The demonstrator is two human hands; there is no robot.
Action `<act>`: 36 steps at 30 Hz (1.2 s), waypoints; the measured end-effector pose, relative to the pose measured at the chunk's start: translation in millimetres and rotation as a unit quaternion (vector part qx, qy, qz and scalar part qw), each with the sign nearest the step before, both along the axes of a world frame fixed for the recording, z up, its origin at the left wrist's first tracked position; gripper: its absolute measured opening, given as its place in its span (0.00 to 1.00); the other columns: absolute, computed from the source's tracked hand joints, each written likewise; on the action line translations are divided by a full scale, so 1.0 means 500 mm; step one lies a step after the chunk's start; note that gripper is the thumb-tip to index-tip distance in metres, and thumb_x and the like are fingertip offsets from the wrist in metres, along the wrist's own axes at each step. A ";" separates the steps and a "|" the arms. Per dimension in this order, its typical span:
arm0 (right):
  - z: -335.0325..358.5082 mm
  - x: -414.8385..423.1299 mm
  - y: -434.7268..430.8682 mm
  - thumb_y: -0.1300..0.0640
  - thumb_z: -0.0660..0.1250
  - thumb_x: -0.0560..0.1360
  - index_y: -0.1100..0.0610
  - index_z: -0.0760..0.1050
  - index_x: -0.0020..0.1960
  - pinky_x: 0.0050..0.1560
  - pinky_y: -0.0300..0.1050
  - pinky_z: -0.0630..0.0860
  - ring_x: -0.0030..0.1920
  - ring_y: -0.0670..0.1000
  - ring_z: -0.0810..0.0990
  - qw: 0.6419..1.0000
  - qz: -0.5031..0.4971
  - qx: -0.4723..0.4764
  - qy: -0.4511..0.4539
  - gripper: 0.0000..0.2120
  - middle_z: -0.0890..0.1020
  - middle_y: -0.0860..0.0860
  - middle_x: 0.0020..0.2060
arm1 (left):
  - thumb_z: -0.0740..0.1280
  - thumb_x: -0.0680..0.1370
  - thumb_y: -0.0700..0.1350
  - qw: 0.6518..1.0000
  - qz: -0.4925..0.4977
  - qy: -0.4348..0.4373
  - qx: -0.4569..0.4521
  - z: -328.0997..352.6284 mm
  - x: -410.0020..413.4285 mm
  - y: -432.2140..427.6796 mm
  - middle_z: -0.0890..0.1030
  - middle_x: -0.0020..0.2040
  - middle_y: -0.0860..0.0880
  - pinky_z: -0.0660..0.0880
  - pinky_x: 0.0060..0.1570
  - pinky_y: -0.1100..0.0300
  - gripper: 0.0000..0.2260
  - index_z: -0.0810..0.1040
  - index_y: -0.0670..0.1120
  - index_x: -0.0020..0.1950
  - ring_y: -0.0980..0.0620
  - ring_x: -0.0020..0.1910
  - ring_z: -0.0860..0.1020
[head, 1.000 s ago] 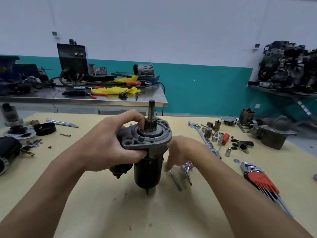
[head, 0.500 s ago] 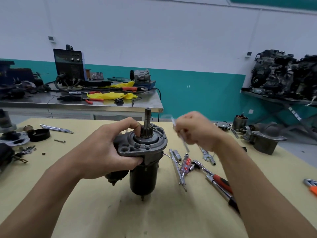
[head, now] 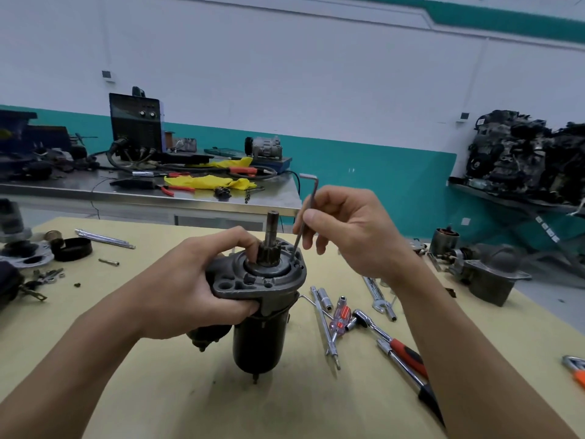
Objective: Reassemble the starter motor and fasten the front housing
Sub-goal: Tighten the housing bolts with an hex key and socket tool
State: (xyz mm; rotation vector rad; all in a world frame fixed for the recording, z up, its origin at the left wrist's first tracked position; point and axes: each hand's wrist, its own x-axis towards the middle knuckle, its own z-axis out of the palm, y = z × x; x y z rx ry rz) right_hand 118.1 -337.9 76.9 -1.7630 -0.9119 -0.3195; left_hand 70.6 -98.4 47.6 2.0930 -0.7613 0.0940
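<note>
- One starter motor, a black cylindrical body, stands upright at the centre of the frame on the yellow worktable.
- One grey cast-metal front housing sits on top of the body; one toothed pinion shaft rises through its middle.
- Left hand: fingers and thumb curled round the housing's left edge, gripping it.
- Right hand: upper right of the motor, pinching one thin L-shaped steel hex key between thumb and fingers.
- The key's short arm points left at the top; its long arm slants down to the housing's right rim. Whether the tip sits in a screw cannot be told.
- One ratchet wrench with a red-and-black handle lies at lower right, among loose sockets and bars.
- One grey second housing part rests at the right edge.
- One steel bench at upper left bears one black box-shaped machine and one yellow cloth.
</note>
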 end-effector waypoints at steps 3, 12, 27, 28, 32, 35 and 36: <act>-0.002 0.001 -0.003 0.63 0.63 0.76 0.66 0.78 0.44 0.31 0.42 0.77 0.33 0.51 0.82 1.000 -0.002 -0.004 0.006 0.08 0.85 0.52 0.36 | 0.77 0.71 0.37 1.000 0.003 0.002 0.001 0.000 -0.001 0.001 0.85 0.43 0.48 0.78 0.40 0.64 0.21 0.74 0.52 0.57 0.48 0.39 0.83; -0.002 0.001 -0.005 0.64 0.63 0.75 0.62 0.79 0.43 0.30 0.42 0.76 0.33 0.52 0.82 1.000 -0.002 0.003 0.013 0.07 0.85 0.56 0.37 | 0.77 0.71 0.37 1.000 0.000 -0.001 -0.001 0.002 -0.005 0.001 0.86 0.46 0.48 0.78 0.42 0.65 0.21 0.75 0.55 0.56 0.46 0.44 0.84; -0.003 0.004 -0.015 0.60 0.74 0.73 0.66 0.81 0.44 0.27 0.39 0.75 0.31 0.50 0.81 0.999 0.009 0.006 0.053 0.08 0.83 0.65 0.35 | 0.78 0.70 0.35 1.000 0.005 -0.021 0.000 0.003 -0.005 -0.001 0.86 0.45 0.49 0.79 0.41 0.64 0.22 0.75 0.57 0.52 0.47 0.42 0.83; -0.002 0.003 -0.015 0.61 0.74 0.73 0.67 0.81 0.44 0.26 0.38 0.74 0.30 0.49 0.81 0.999 0.006 0.005 0.053 0.08 0.83 0.63 0.34 | 0.78 0.70 0.36 1.000 0.005 -0.021 0.001 0.002 -0.005 -0.001 0.86 0.45 0.49 0.79 0.41 0.64 0.22 0.75 0.57 0.52 0.47 0.42 0.83; -0.002 0.000 -0.005 0.62 0.76 0.70 0.61 0.81 0.41 0.27 0.40 0.77 0.29 0.51 0.83 0.999 0.003 0.007 0.045 0.05 0.84 0.53 0.31 | 0.78 0.70 0.36 1.000 0.006 -0.019 0.001 0.001 -0.005 0.000 0.86 0.46 0.49 0.80 0.43 0.62 0.22 0.75 0.58 0.53 0.46 0.44 0.84; 0.000 -0.004 0.004 0.59 0.77 0.66 0.59 0.81 0.42 0.29 0.39 0.79 0.28 0.51 0.83 0.999 0.001 0.029 0.041 0.08 0.84 0.52 0.29 | 0.78 0.70 0.36 1.000 0.007 -0.021 0.002 0.001 -0.004 -0.001 0.86 0.46 0.48 0.81 0.43 0.59 0.22 0.75 0.58 0.53 0.45 0.44 0.84; 0.000 -0.005 0.006 0.60 0.77 0.66 0.60 0.81 0.44 0.30 0.39 0.79 0.28 0.50 0.83 0.999 -0.007 0.033 0.036 0.09 0.84 0.51 0.29 | 0.78 0.70 0.36 1.000 0.008 -0.021 0.001 0.000 -0.004 -0.002 0.86 0.46 0.47 0.81 0.44 0.57 0.22 0.75 0.57 0.53 0.44 0.44 0.84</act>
